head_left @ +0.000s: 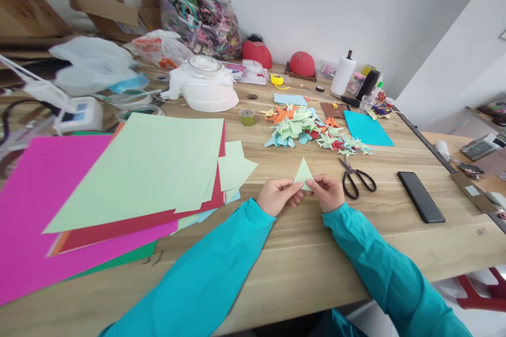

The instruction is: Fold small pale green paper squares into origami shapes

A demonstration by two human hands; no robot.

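A small pale green piece of paper [303,173], folded to a triangle with its point away from me, is pinched between both hands over the table. My left hand [279,192] closes on its lower left corner. Gripping the lower right side is my right hand [326,190], thumb on top. Black-handled scissors [351,178] lie just right of that hand. Beyond the hands is a pile of folded paper shapes [294,125] in green, blue, orange and red. Small pale green paper pieces [233,168] lie left of my left hand.
Large coloured sheets [150,163] cover the table's left side. A black phone [420,196] lies at right. Further back are a roll of tape [247,117], a turquoise sheet [367,129], a white cap [209,87], red pincushion-like domes [302,63] and a stuffed clear bag [201,18].
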